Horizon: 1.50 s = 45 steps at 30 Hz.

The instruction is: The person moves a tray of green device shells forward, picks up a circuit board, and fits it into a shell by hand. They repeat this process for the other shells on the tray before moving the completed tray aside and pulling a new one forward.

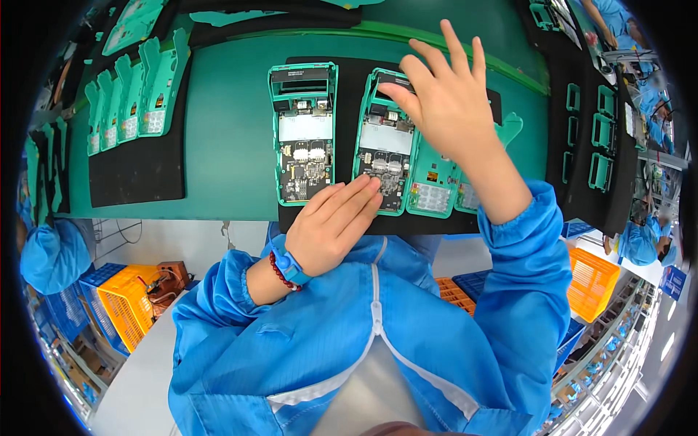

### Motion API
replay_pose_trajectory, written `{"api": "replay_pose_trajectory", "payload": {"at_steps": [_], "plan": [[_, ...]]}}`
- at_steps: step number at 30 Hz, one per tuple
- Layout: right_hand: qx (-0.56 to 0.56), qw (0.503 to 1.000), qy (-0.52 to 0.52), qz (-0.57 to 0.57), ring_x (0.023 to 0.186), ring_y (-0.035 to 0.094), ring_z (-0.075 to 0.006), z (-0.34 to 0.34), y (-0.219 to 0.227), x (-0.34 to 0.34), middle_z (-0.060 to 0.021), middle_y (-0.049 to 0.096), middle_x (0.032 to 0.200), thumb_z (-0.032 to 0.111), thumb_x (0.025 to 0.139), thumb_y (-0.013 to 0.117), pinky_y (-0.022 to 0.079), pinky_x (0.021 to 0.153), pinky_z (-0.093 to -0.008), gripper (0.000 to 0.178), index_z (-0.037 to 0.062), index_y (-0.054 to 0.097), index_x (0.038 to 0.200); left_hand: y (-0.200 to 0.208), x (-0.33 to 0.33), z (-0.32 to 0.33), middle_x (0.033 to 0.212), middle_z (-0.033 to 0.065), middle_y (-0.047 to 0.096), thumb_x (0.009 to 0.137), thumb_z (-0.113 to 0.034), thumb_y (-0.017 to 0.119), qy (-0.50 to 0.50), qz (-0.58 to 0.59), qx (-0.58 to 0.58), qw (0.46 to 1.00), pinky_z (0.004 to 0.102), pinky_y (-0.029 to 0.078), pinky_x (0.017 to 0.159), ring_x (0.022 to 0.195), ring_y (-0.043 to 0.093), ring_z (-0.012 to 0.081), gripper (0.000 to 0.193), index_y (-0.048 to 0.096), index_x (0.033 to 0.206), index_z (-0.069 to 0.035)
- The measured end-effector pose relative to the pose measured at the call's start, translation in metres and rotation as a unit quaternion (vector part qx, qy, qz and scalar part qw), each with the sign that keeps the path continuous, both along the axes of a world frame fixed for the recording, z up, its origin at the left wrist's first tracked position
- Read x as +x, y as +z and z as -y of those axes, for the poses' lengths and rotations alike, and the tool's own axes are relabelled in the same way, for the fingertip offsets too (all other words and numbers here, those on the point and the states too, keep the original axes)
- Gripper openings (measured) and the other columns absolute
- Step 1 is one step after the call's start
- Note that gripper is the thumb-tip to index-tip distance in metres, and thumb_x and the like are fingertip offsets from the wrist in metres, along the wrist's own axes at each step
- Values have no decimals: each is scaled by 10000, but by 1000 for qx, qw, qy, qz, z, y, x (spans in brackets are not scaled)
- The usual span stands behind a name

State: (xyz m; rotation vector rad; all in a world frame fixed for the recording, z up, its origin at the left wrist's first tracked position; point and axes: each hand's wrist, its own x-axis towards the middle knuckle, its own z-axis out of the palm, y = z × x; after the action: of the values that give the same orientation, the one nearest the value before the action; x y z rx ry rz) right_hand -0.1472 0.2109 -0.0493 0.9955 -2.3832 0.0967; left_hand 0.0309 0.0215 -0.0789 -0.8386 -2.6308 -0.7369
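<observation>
Fingers (456, 54) splayed, right hand (452, 109) arches over green-framed device (385, 136).

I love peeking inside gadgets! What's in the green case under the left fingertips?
The green case holds a white panel and a circuit board. The left hand covers the board's lower left corner, hiding what's underneath.

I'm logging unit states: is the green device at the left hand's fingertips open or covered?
Open: the green device shows its exposed circuit board beside the left hand, with no cover over it.
</observation>
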Motion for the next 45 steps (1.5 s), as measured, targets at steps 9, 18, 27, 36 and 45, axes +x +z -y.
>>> {"api": "replay_pose_trajectory", "payload": {"at_steps": [9,18,27,36,45], "plan": [[18,996,-6,85,1386,389,-444,1,3,13,-119,652,1185,495,951,573,230,1112,-688,474,29,609,1028,2,-1,-6,1261,61,635,829,-156,728,15,-25,-31,999,369,455,978,1193,594,220,422,647,1236,-78],[-8,986,24,166,1314,478,-434,6,10,22,-167,685,1002,518,881,664,271,1113,-639,521,9,626,990,-2,0,-6,1445,138,513,822,-152,715,13,30,8,999,449,444,1043,1352,478,332,430,636,1238,-77],[13,993,10,113,1328,463,-429,7,10,25,-147,631,1090,474,875,680,278,1092,-662,506,8,580,1046,4,-2,-7,1456,141,509,857,-174,662,5,27,-32,999,467,421,1062,1366,468,339,418,619,1263,-85],[-96,979,-15,178,1407,376,-405,-9,32,21,-147,623,1299,390,1038,460,223,1160,-587,450,25,634,1234,11,-7,-11,1412,51,520,781,-256,766,32,47,-65,996,487,315,1141,1366,433,260,619,572,1363,-171],[-227,886,32,403,1363,449,-389,-19,31,20,-198,652,1219,472,1060,393,316,1142,-486,569,-18,652,1188,34,-14,2,1396,154,568,798,-138,706,-72,-43,-69,994,429,497,1013,1298,547,335,481,631,1266,-50]]}}
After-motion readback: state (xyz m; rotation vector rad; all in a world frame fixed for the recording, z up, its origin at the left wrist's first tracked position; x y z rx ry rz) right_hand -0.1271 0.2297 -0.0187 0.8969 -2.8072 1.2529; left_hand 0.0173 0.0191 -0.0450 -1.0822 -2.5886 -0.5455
